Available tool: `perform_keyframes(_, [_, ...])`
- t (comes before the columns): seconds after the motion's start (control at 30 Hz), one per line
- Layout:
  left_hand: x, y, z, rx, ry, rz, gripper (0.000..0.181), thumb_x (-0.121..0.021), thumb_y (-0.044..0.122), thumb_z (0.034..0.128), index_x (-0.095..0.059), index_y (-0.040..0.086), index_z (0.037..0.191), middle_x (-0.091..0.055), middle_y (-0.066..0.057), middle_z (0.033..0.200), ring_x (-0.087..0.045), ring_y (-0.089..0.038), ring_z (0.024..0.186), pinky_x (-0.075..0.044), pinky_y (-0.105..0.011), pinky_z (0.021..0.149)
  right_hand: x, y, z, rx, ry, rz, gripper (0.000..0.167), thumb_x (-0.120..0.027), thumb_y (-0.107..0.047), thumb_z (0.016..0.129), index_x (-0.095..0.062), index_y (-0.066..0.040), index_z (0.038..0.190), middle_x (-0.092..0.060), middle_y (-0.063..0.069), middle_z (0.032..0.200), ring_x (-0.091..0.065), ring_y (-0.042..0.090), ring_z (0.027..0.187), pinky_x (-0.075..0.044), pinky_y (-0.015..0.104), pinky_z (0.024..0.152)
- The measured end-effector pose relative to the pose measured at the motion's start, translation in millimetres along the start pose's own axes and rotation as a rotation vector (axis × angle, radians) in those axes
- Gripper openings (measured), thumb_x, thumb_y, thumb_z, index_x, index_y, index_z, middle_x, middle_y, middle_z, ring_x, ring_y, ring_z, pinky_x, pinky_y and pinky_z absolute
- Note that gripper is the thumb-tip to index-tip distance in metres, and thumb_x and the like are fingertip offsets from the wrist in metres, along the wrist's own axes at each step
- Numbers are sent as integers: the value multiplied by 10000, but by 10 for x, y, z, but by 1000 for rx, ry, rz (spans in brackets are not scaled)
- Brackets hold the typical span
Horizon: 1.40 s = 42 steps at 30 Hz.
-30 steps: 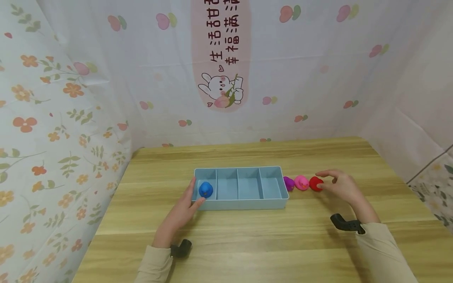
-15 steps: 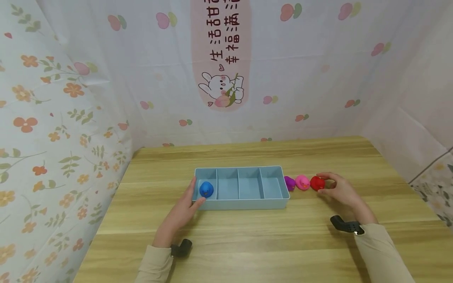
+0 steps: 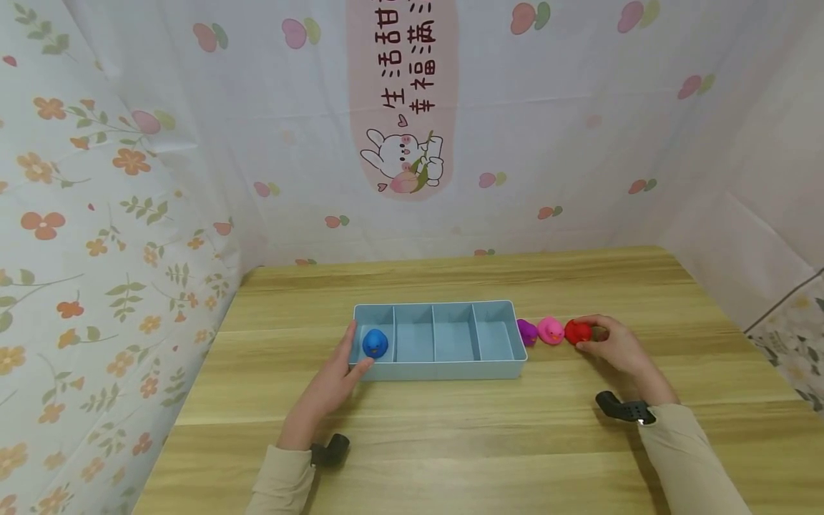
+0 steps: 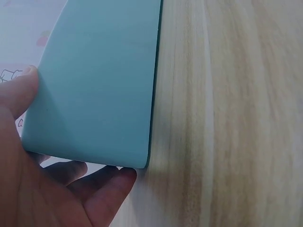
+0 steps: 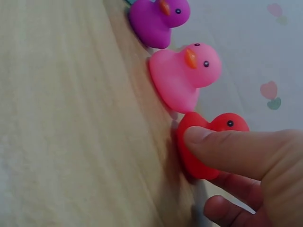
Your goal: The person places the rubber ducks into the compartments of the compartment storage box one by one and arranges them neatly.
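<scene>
My left hand (image 3: 331, 379) holds the near left corner of a light blue divided box (image 3: 438, 370), thumb at the front rim and fingers along the end wall. The left wrist view shows the box's plain front wall (image 4: 97, 90) up close. In its leftmost compartment sits a blue rubber duck (image 3: 375, 344). My right hand (image 3: 618, 345) pinches a red rubber duck (image 3: 577, 332) between thumb and fingers. The right wrist view has the thumb over the red duck's (image 5: 196, 163) side, its lower part partly covered; it stands at the table surface.
Between the red duck and the box's right end stand a pink rubber duck (image 3: 551, 330) and a purple rubber duck (image 3: 526, 332), in a row. The wooden table (image 3: 450, 443) runs back to a patterned cloth (image 3: 290, 143) at the rear and sides.
My right hand has closed its thumb and fingers around the red duck, which turned slightly to face forward. The left hand and the box have stayed in place.
</scene>
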State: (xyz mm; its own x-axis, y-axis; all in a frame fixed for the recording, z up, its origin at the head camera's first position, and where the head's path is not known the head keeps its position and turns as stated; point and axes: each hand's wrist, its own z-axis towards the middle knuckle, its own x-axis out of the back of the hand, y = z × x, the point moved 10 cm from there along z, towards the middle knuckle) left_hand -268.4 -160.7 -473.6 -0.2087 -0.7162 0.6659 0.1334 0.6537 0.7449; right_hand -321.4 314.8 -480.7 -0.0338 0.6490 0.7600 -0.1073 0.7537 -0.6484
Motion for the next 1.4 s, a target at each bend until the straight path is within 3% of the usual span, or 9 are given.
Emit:
perform_keyframes(0.23, [8, 15, 1, 5, 4, 2, 780, -511, 353, 987, -17, 136, 1550, -97, -129, 1604, -149, -336, 1461, -179, -511, 1169, 24, -24, -14, 0, 53, -5, 435, -736, -157, 836, -591, 26, 1203, -600, 239, 1048, -495, 187, 770, -391, 258, 605])
perform_keyframes(0.5, [10, 22, -11, 0, 4, -2, 785, -516, 347, 985, -19, 121, 1548, -104, -147, 1601, -150, -356, 1457, -180, -529, 1162, 80, -88, -39, -33, 40, 10, 457, -716, -186, 855, -568, 23, 1234, -560, 260, 1111, -489, 283, 879, -389, 284, 625])
perform_keyframes(0.7, [-1, 9, -12, -7, 6, -12, 791, -515, 361, 983, -13, 128, 1549, -95, -131, 1605, -147, -344, 1461, -182, -525, 1163, 153, -175, -55, -24, 51, -12, 454, -728, -166, 842, -578, 27, 1225, -558, 259, 1141, -490, 284, 884, -402, 271, 607])
perform_keyframes(0.9, [-13, -13, -4, -12, 4, -12, 791, -508, 368, 986, -3, 135, 1549, -98, -127, 1605, -155, -341, 1460, -188, -528, 1160, 185, -242, -61, -44, 31, -20, 520, -727, -263, 853, -560, 17, 1259, -537, 277, 1219, -488, 350, 960, -384, 291, 670])
perform_keyframes(1.13, [-11, -21, -5, -12, 3, -12, 791, -510, 362, 986, -7, 124, 1548, -92, -120, 1607, -149, -337, 1462, -185, -527, 1161, 216, -334, -71, -28, 28, 14, 516, -725, -273, 855, -563, -8, 1266, -513, 176, 996, -376, 201, 807, -309, 265, 594])
perform_keyframes(1.4, [-14, -24, -3, -11, 3, -21, 788, -503, 369, 988, 4, 148, 1549, -90, -119, 1608, -142, -335, 1464, -176, -525, 1164, 188, -434, -27, 4, 29, 32, 498, -733, -260, 848, -576, 5, 1239, -429, 106, 834, -358, 171, 747, -292, 252, 553])
